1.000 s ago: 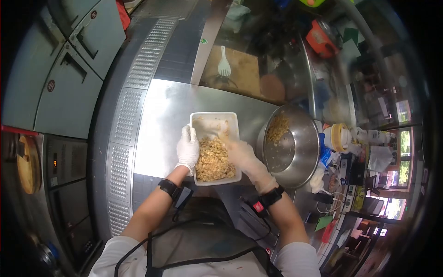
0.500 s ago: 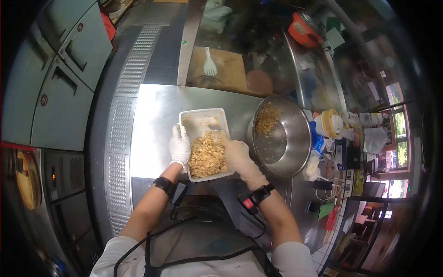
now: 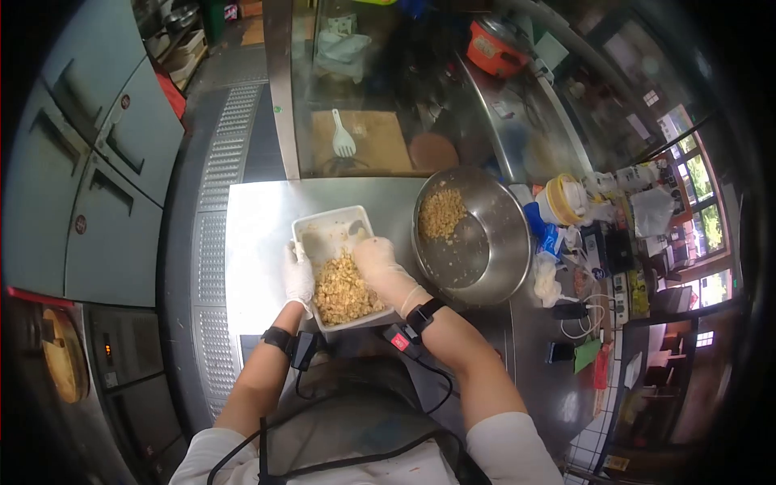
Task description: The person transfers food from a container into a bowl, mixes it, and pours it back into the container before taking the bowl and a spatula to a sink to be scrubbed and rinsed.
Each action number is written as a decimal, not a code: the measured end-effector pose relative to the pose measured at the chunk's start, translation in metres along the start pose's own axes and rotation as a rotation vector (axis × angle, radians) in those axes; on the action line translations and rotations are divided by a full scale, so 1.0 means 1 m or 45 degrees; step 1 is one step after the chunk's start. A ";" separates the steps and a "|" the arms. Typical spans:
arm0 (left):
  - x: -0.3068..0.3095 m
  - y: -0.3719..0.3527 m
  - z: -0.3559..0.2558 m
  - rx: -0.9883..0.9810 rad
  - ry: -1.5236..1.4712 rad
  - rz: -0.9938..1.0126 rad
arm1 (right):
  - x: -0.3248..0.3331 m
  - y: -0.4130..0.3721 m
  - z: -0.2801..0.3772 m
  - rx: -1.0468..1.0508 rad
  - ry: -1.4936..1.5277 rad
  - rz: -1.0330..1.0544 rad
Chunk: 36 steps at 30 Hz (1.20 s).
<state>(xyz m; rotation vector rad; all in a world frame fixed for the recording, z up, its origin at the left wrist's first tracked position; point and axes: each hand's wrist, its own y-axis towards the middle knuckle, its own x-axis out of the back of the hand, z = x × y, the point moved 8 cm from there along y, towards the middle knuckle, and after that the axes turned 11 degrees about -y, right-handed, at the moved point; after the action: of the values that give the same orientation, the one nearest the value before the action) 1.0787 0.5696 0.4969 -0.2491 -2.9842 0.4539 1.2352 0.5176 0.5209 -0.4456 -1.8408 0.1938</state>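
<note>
A white rectangular tub (image 3: 330,217) stands on the steel worktop, holding a chunky, pale-brown food mixture (image 3: 343,295). My left hand (image 3: 298,275), in a white glove, grips the tub's left rim, thumb and fingers closed on it. Also gloved, my right hand (image 3: 380,265) is over the tub's right side, its fingers curled round what looks like a metal spoon (image 3: 356,230). Only part of that spoon shows; the hand hides the rest. Right of the tub sits a large steel bowl (image 3: 491,246) with more of the mixture (image 3: 442,213) against its upper-left wall.
Beyond the steel worktop (image 3: 255,259), a white slotted spatula (image 3: 343,136) lies on a wooden board (image 3: 384,139). Bags, cups and cables crowd the right side. An orange-red pot (image 3: 493,50) stands far back. Grey cabinets (image 3: 121,202) line the left, past a floor grate (image 3: 212,267).
The whole view has shifted, so the tub and bowl appear further left. My right hand has moved from the tub's right edge inward over it; my left hand keeps its hold.
</note>
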 end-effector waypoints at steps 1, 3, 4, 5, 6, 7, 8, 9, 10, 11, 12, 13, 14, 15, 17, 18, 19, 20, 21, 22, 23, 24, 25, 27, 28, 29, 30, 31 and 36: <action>0.001 -0.002 0.001 0.106 0.068 0.003 | -0.001 -0.002 -0.001 -0.059 0.063 -0.076; 0.000 0.002 0.009 -0.008 0.000 -0.068 | -0.003 -0.022 -0.002 -0.104 0.126 -0.135; 0.003 0.002 0.011 -0.120 -0.068 -0.127 | 0.003 -0.043 0.001 -0.040 0.140 -0.063; 0.005 0.002 0.018 -0.109 -0.056 -0.124 | 0.001 -0.060 0.004 0.012 0.160 0.013; 0.007 0.007 0.025 -0.063 0.033 -0.115 | -0.005 -0.070 0.001 0.002 0.169 0.021; 0.006 0.011 0.028 -0.023 0.120 -0.101 | -0.013 -0.079 -0.005 -0.012 0.243 0.071; 0.005 0.012 0.028 -0.029 0.124 -0.081 | -0.018 -0.089 -0.013 -0.027 0.318 0.116; 0.005 0.013 0.030 0.011 0.138 -0.058 | -0.019 -0.099 -0.022 -0.044 0.323 0.109; 0.008 0.015 0.033 0.050 0.156 -0.039 | -0.009 -0.112 -0.027 0.012 0.396 0.094; 0.008 0.017 0.031 -0.038 0.119 0.024 | 0.001 -0.124 -0.033 0.072 0.472 0.082; 0.005 0.017 0.037 -0.038 0.135 0.033 | 0.007 -0.135 -0.043 0.065 0.489 0.084; 0.004 0.009 0.024 -0.116 0.182 0.003 | 0.014 -0.148 -0.052 0.112 0.575 0.067; 0.002 -0.001 0.003 -0.198 0.227 -0.023 | 0.017 -0.159 -0.063 0.155 0.661 0.046; 0.002 -0.011 -0.020 -0.284 0.270 -0.053 | 0.017 -0.168 -0.077 0.145 0.679 0.046; 0.013 -0.041 -0.071 -0.439 0.371 -0.132 | 0.007 -0.186 -0.103 0.076 0.971 0.038; -0.020 -0.069 -0.089 -0.120 0.189 0.097 | 0.002 -0.198 -0.122 0.044 1.224 -0.163; -0.039 -0.078 -0.071 -0.061 0.158 0.189 | 0.004 -0.209 -0.145 -0.001 1.299 -0.497; -0.058 -0.079 -0.015 -0.135 -0.009 0.591 | 0.006 -0.223 -0.168 -0.053 1.358 -0.839; -0.108 -0.120 -0.024 0.268 0.163 1.016 | -0.002 -0.233 -0.187 -0.154 1.400 -0.789; -0.138 -0.158 -0.024 0.671 0.187 1.048 | -0.009 -0.243 -0.206 -0.258 1.433 -0.741; -0.165 -0.179 -0.013 0.815 0.151 1.120 | -0.019 -0.250 -0.222 -0.346 1.438 -0.741; -0.188 -0.198 0.003 0.960 0.111 1.193 | -0.023 -0.254 -0.234 -0.342 1.440 -0.740; -0.208 -0.206 0.017 0.961 0.109 1.188 | -0.034 -0.256 -0.246 -0.419 1.448 -0.657; -0.241 -0.205 0.033 0.980 -0.268 0.957 | -0.038 -0.260 -0.265 -0.458 1.449 -0.789; -0.248 -0.209 0.033 0.980 -0.268 0.959 | -0.039 -0.262 -0.273 -0.460 1.447 -0.790; -0.247 -0.209 0.033 0.993 -0.280 0.851 | -0.039 -0.262 -0.279 -0.466 1.459 -0.723; -0.242 -0.209 0.035 1.006 -0.288 0.738 | -0.043 -0.262 -0.283 -0.471 1.474 -0.655; -0.237 -0.200 0.053 0.985 -0.332 0.716 | -0.049 -0.262 -0.288 -0.469 1.481 -0.659; -0.191 -0.104 0.032 0.425 0.272 0.721 | -0.080 -0.259 -0.305 -0.405 1.405 -0.718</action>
<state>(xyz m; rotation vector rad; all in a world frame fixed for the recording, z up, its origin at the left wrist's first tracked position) 1.2463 0.4288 0.4812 -1.0379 -2.5379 0.8984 1.4908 0.2217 0.6364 -0.1560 -0.8287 -0.6308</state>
